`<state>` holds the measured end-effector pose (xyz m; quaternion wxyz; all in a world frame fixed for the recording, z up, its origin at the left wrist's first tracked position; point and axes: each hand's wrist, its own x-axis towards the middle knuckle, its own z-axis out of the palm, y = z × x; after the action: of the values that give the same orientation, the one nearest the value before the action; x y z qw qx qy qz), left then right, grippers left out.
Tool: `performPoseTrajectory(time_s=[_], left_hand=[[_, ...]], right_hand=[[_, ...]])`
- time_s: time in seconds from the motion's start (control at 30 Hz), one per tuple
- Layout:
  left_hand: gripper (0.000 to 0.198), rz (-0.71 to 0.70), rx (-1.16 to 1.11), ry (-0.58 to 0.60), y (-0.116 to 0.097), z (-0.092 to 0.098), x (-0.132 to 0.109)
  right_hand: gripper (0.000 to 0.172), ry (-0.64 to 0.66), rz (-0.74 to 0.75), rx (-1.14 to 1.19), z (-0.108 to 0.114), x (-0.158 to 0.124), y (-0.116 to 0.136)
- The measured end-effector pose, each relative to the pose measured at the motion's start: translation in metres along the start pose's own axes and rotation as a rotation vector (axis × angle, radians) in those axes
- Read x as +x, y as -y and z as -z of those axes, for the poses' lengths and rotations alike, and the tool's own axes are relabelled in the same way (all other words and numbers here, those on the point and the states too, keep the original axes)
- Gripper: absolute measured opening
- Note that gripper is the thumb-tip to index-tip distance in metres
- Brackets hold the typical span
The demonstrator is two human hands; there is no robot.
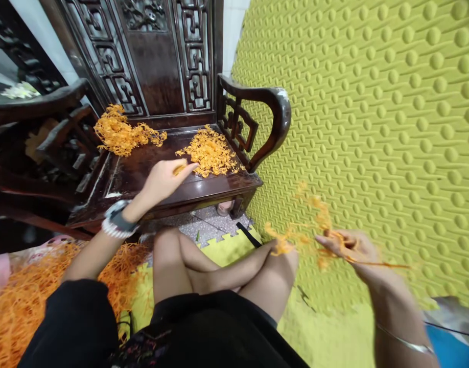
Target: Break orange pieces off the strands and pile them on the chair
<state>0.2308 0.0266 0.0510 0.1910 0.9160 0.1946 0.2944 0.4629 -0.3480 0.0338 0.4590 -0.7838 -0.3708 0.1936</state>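
My left hand [163, 180] is over the front of the dark wooden chair's seat, its fingers curled and its thumb stretched out. A yellowish bit shows inside its grip, too small to make out. The thumb tip is at the edge of a heap of small curly orange pieces [209, 151]. Farther left on the seat lies a clump of orange strings of such pieces [121, 134]. Off to the right, my right hand [353, 250] pinches an orange strand [323, 217]. Its curly ends hang blurred over my right knee, and a thin stem sticks out behind the hand.
The chair [196, 189] has carved armrests on both sides. A big tangle of orange strands [23, 306] lies low on the left. A bumpy yellow-green mat [372, 128] rises on the right. Interlocking foam mat [229, 250] covers the floor under my crossed legs.
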Motion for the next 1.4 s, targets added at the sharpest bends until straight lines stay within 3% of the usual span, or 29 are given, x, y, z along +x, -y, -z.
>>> performPoseTrajectory(time_s=[0.13, 0.2, 0.3, 0.37, 0.43, 0.47, 0.57, 0.63, 0.7, 0.77, 0.87, 0.93, 1.07, 1.17, 1.27, 1.33, 1.4], left_hand=[[0.034, 0.052, 0.021, 0.119, 0.021, -0.071, 0.078], [0.036, 0.058, 0.03, 0.157, 0.031, -0.097, 0.106], [0.042, 0.065, 0.03, 0.154, 0.035, -0.116, 0.13], [0.043, 0.065, -0.02, 0.068, 0.027, -0.119, 0.132], [0.042, 0.02, -0.196, 0.001, 0.01, -0.115, 0.122], [0.042, -0.023, -0.339, 0.023, 0.0, -0.112, 0.112], [0.05, -0.15, -0.832, 0.332, -0.034, -0.102, 0.065], [0.063, -0.158, -0.997, 0.559, -0.054, -0.097, 0.029], [0.072, -0.104, -0.96, 0.667, -0.069, -0.094, -0.002], [0.058, -0.06, -0.886, 0.707, -0.078, -0.09, -0.022], [0.035, -0.061, -0.899, 0.823, -0.081, -0.08, -0.035], [0.032, -0.056, -0.918, 0.873, -0.079, -0.07, -0.037], [0.035, -0.061, -0.869, 0.819, -0.077, -0.053, -0.043], [0.04, -0.11, -0.731, 0.778, -0.078, -0.052, -0.053], [0.052, -0.082, -0.672, 0.617, -0.082, -0.057, -0.066], [0.074, -0.085, -0.687, 0.498, -0.089, -0.062, -0.072], [0.079, -0.092, -0.706, 0.357, -0.098, -0.068, -0.076]], right_hand=[[0.056, 0.02, -0.018, 0.192, -0.054, 0.02, 0.025], [0.052, -0.006, 0.0, 0.297, -0.071, 0.026, 0.033], [0.045, -0.053, 0.023, 0.429, -0.085, 0.033, 0.037], [0.043, -0.096, 0.021, 0.504, -0.09, 0.036, 0.037], [0.043, -0.133, -0.007, 0.576, -0.094, 0.04, 0.037], [0.044, -0.143, -0.022, 0.607, -0.096, 0.042, 0.038], [0.044, -0.107, -0.007, 0.67, -0.105, 0.047, 0.043], [0.043, -0.034, 0.037, 0.71, -0.114, 0.049, 0.048], [0.041, 0.047, 0.056, 0.747, -0.123, 0.05, 0.051], [0.036, 0.088, 0.035, 0.765, -0.13, 0.05, 0.054], [0.033, 0.153, -0.047, 0.784, -0.133, 0.046, 0.055], [0.033, 0.233, -0.098, 0.817, -0.13, 0.042, 0.056], [0.031, 0.25, -0.163, 0.904, -0.131, 0.032, 0.057], [0.037, 0.321, -0.189, 0.899, -0.137, 0.026, 0.057], [0.051, 0.428, -0.119, 0.758, -0.145, 0.02, 0.059], [0.05, 0.379, -0.047, 0.645, -0.149, 0.016, 0.062], [0.045, 0.245, 0.002, 0.617, -0.155, 0.013, 0.064]])
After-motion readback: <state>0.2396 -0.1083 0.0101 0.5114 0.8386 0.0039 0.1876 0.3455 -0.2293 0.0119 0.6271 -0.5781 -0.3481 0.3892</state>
